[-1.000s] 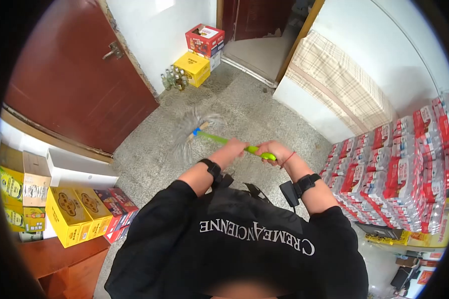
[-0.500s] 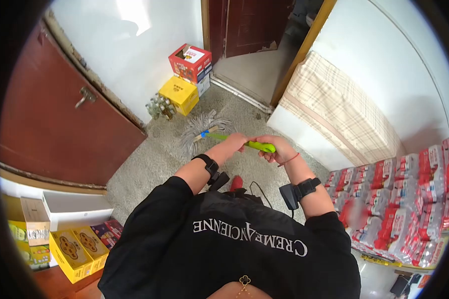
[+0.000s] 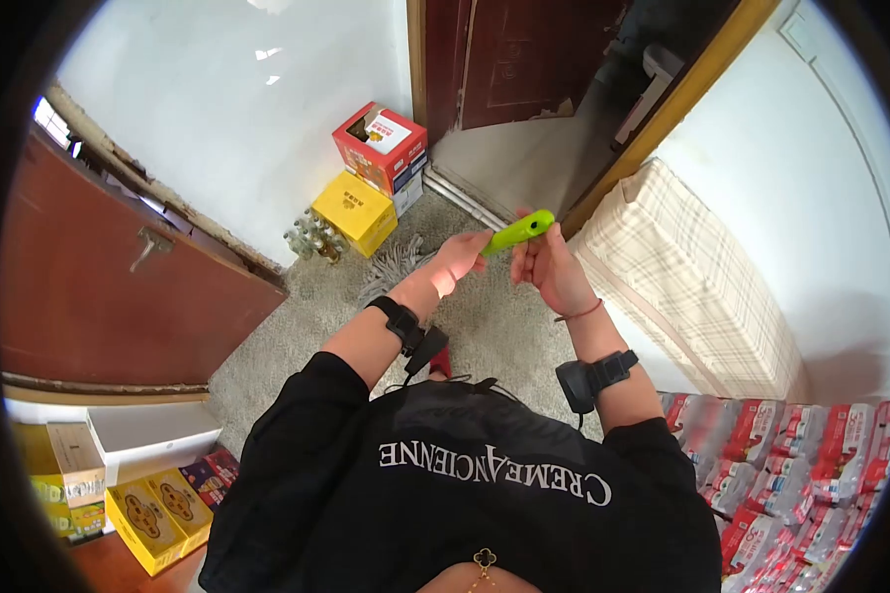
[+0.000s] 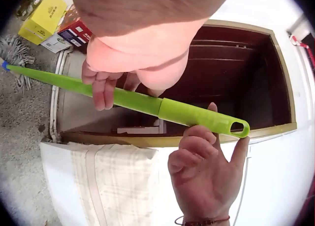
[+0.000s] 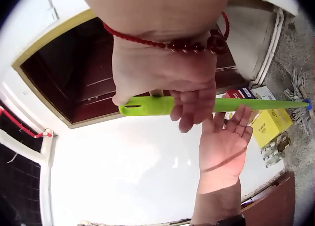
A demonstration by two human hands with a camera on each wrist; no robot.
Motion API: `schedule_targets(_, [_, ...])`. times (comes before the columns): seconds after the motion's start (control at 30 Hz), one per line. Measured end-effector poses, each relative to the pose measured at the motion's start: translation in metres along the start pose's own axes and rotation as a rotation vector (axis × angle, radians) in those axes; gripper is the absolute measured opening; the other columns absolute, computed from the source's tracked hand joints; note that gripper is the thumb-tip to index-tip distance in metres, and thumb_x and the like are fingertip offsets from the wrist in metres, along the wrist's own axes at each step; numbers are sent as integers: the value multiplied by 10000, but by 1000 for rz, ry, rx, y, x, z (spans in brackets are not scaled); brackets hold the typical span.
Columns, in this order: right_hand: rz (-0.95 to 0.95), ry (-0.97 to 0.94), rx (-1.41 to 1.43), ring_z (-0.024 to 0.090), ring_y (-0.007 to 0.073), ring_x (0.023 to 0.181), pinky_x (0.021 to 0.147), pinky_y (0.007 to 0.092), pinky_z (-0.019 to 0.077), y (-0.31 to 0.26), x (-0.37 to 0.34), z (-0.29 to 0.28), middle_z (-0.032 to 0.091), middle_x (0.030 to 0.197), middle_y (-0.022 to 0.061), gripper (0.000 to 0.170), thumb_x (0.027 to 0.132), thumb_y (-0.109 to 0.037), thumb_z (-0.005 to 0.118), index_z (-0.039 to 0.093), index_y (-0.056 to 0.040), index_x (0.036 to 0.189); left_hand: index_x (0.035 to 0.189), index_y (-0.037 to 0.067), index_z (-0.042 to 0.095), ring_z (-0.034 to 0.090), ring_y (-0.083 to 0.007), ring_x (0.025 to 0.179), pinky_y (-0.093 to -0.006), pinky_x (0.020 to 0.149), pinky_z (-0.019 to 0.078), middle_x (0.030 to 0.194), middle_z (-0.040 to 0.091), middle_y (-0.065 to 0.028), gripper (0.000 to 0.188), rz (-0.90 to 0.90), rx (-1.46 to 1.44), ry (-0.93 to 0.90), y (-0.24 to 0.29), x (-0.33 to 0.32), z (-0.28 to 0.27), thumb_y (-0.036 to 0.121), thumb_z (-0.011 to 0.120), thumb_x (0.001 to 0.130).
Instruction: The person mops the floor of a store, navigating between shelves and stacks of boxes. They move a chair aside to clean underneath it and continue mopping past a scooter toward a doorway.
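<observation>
The mop's bright green handle (image 3: 520,232) slants up between both hands, its holed end raised in front of the chest. My left hand (image 3: 457,259) holds the shaft lower down, fingers on one side and thumb behind in the left wrist view. Near the holed end, my right hand (image 3: 561,277) grips loosely: in the left wrist view its thumb touches the tip and its index finger passes behind the handle (image 4: 197,114). Grey mop strands (image 3: 398,267) lie on the floor beyond the left forearm, partly hidden by it.
Glass bottles (image 3: 313,237), a yellow box (image 3: 356,211) and a red box (image 3: 381,140) stand by the wall. Ahead is a doorway; a cloth-covered block (image 3: 687,267) is right of it. Bottle packs (image 3: 761,484) fill the lower right, boxes (image 3: 148,519) the lower left.
The handle's holed end has swung up and forward, with both hands moving along. The right fingers look looser around it. The head view has shifted, and less of the mop head shows.
</observation>
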State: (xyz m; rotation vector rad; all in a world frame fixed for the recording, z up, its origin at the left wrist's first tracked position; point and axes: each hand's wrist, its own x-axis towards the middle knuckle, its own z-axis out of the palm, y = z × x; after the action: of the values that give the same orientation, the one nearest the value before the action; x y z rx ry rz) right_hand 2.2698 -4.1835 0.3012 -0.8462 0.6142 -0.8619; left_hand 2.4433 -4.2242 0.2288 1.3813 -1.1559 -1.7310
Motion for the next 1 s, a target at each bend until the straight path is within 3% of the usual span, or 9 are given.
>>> schedule_targets(0.1, [-165, 184, -259, 471, 98, 597, 615, 253, 420, -1, 54, -18, 488, 776, 16, 477, 881, -345, 436, 312, -96, 1269, 1042, -5, 548, 546, -157, 675, -278, 648, 422, 784, 575, -80, 432, -5, 41, -47, 22, 41, -21, 368, 459, 842])
schedule_targets(0.17, [-183, 282, -432, 482, 81, 600, 581, 224, 422, -2, 88, -30, 520, 764, 13, 469, 784, -182, 583, 408, -41, 1196, 1041, -17, 545, 547, -155, 671, -275, 652, 433, 781, 577, -85, 444, -4, 27, -77, 29, 61, -29, 371, 465, 840])
schedule_targets(0.37, [3, 512, -439, 524, 89, 541, 452, 206, 433, -1, 172, -64, 562, 722, 26, 289, 725, -213, 666, 577, 9, 887, 1073, 2, 544, 562, -148, 675, -275, 657, 429, 791, 585, -79, 344, -14, -47, -240, 61, 112, -45, 260, 453, 864])
schedule_targets(0.47, [-108, 588, -390, 536, 110, 500, 435, 239, 432, -10, 206, -73, 573, 622, 45, 243, 705, -212, 653, 610, 20, 760, 1148, 14, 494, 565, -147, 703, -272, 673, 429, 826, 587, -69, 387, 33, -49, -270, 71, 133, -55, 263, 469, 853])
schedule_targets(0.63, [-258, 641, -655, 563, 167, 461, 435, 278, 462, -80, 267, -114, 561, 547, 89, 227, 705, -170, 607, 575, 53, 681, 1234, 83, 409, 567, -134, 822, -242, 631, 366, 921, 593, -57, 481, -28, -104, -67, 55, 172, -102, 336, 483, 831])
schedule_targets(0.73, [-310, 635, -657, 530, 148, 450, 403, 244, 441, -163, 298, -142, 550, 604, 74, 194, 707, -151, 625, 574, 33, 744, 1199, 100, 437, 571, -132, 833, -229, 603, 356, 929, 599, -72, 450, -136, -139, 93, 38, 188, -142, 354, 467, 829])
schedule_targets(0.87, [-533, 658, -727, 532, 142, 521, 410, 254, 462, -273, 323, -175, 543, 675, 72, 239, 717, -162, 635, 552, 36, 822, 1234, 98, 400, 567, -159, 884, -259, 651, 360, 1020, 574, -98, 458, -73, -184, 278, 14, 193, -198, 350, 418, 851])
schedule_targets(0.93, [-634, 702, -792, 522, 134, 526, 417, 255, 452, -319, 332, -197, 536, 669, 62, 276, 708, -199, 649, 557, 35, 821, 1249, 93, 380, 547, -179, 953, -266, 651, 368, 1095, 539, -107, 458, -71, -308, 359, -35, 201, -249, 336, 393, 862])
schedule_targets(1.0, [-716, 726, -727, 501, 113, 530, 439, 236, 407, -354, 340, -215, 553, 697, 47, 279, 695, -213, 662, 584, 9, 843, 1261, 106, 368, 525, -186, 1000, -278, 662, 370, 1137, 520, -96, 454, -113, -439, 576, -27, 183, -253, 330, 379, 867])
